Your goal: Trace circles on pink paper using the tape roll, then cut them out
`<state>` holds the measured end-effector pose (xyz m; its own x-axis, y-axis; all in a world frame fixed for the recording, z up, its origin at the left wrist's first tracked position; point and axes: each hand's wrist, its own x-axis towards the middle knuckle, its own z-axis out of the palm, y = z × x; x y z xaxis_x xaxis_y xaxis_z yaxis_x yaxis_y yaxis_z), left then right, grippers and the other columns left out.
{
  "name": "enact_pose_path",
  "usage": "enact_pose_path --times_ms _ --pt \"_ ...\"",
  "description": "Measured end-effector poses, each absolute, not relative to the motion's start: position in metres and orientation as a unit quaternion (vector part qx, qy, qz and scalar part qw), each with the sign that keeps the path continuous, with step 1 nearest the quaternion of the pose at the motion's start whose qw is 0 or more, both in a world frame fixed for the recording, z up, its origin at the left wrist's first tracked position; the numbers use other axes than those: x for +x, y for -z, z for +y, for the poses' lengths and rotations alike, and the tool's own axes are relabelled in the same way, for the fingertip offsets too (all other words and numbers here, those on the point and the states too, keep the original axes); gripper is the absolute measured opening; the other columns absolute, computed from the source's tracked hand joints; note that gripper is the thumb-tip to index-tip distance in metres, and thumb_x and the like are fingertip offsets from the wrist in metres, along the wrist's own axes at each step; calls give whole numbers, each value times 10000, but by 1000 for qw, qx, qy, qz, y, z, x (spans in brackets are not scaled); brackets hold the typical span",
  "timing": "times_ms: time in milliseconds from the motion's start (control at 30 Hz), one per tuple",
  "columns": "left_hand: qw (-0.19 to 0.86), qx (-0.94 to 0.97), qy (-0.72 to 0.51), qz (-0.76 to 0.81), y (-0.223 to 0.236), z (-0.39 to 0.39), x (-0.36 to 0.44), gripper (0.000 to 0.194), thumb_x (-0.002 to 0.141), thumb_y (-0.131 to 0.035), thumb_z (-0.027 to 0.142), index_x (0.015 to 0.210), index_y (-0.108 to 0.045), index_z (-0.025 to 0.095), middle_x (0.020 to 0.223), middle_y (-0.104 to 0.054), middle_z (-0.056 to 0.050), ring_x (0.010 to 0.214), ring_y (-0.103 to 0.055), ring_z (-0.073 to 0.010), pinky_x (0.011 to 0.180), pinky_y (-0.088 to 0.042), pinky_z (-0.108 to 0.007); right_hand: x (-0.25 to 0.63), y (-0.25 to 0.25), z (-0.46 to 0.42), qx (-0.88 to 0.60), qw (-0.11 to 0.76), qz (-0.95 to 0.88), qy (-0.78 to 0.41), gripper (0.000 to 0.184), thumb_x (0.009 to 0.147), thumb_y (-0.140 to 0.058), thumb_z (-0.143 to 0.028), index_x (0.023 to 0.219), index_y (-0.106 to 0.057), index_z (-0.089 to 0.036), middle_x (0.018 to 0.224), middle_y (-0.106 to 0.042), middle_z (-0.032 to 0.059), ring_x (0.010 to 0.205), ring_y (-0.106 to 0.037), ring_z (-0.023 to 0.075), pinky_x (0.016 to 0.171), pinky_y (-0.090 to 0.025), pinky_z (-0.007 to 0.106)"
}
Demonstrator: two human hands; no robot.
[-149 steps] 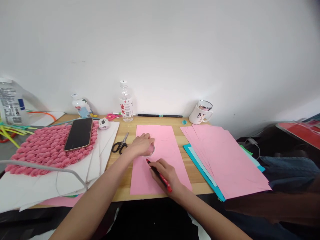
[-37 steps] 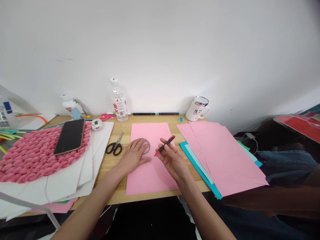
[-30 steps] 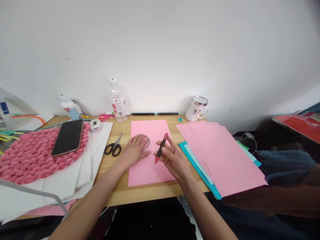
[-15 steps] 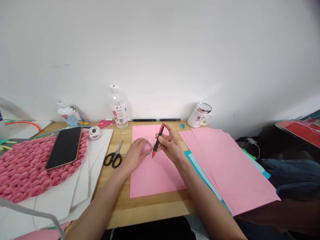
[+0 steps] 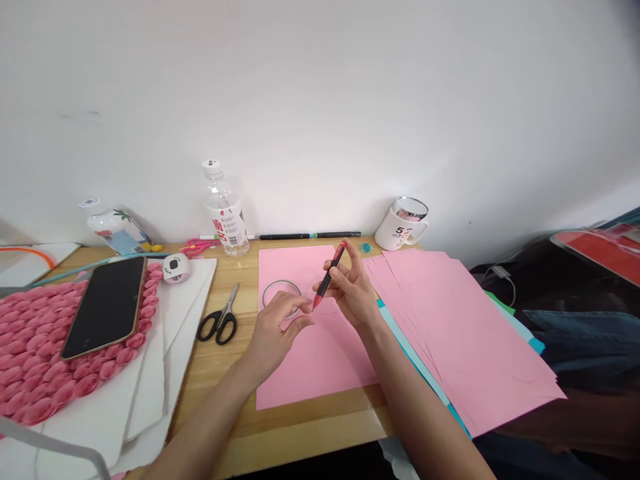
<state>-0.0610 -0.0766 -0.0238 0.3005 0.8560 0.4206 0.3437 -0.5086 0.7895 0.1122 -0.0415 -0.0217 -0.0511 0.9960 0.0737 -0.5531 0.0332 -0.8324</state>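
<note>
- Behind our wooden table (image 5: 345, 423) rises a plain white wall (image 5: 320, 120).
- Near the far left corner of the pink sheet (image 5: 315, 373), our ring (image 5: 269, 285) lies flat; half a second ago our left hand (image 5: 273, 333) covered much of it, and now most of its rim shows.
- We have our right hand (image 5: 353, 287) clamped on the red-and-black pen (image 5: 327, 280), as before, thumb and fingers pinching it, tip slanting down over the sheet.
- Our left hand has shifted toward that tip, thumb and forefinger apart; whether it touches the ring or the tip, we cannot tell.
- Just beyond the sheet's left edge we see black-handled scissors (image 5: 225, 311).
- Toward the table's left edge, a phone (image 5: 107, 303) rests on a pink mat (image 5: 80, 383).
- Along the far edge stand a bottle (image 5: 227, 223) and, farther right, a mug (image 5: 393, 230).
- Pink papers (image 5: 465, 333) spread toward the right edge.
</note>
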Motion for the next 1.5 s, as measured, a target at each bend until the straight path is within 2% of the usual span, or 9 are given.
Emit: enact_pose_path --times_ms 300,467,800,1133,1300,1500 --pt "245 765 -469 366 26 -74 -59 112 868 -572 303 835 -615 205 809 -664 -17 782 -589 -146 686 -465 -268 105 18 -47 -301 599 -393 -630 845 735 -716 -293 1405 -213 -405 841 -607 -57 574 -671 115 496 -566 238" --pt "254 762 -448 392 26 -76 -58 159 830 -626 321 733 -579 206 729 -633 11 743 -583 -140 700 -460 -268 108 19 -45 -316 623 -382 -605 839 715 -730 -283 1383 -230 -365 818 -617 -58 591 -687 140 509 -569 252" --pt "256 745 -441 430 31 -80 -56 125 806 -642 280 725 -580 208 718 -641 23 697 -595 -127 679 -468 -263 111 22 -47 -351 665 -373 -543 662 704 -750 -300 1216 -330 -291 759 -662 -49 528 -684 163 440 -556 237" --pt "215 744 -435 459 30 -80 -55 181 852 -547 288 702 -583 195 682 -632 4 663 -588 -136 670 -459 -279 108 20 -50 -371 647 -424 -514 772 755 -697 -280 1371 -240 -367 845 -642 -39 615 -689 148 560 -602 302" --pt "225 739 -415 480 36 -78 -56 127 840 -550 291 799 -630 200 776 -682 -15 709 -603 -150 670 -464 -282 105 20 -52 -371 655 -435 -493 708 741 -699 -275 1321 -302 -367 894 -625 -28 701 -692 157 594 -603 310" --pt "247 737 -394 490 35 -76 -58 172 854 -537 324 789 -635 198 755 -672 -14 698 -596 -153 669 -454 -282 101 20 -54 -384 660 -444 -469 684 705 -728 -257 1270 -353 -353 848 -614 -44 691 -687 155 561 -580 275"
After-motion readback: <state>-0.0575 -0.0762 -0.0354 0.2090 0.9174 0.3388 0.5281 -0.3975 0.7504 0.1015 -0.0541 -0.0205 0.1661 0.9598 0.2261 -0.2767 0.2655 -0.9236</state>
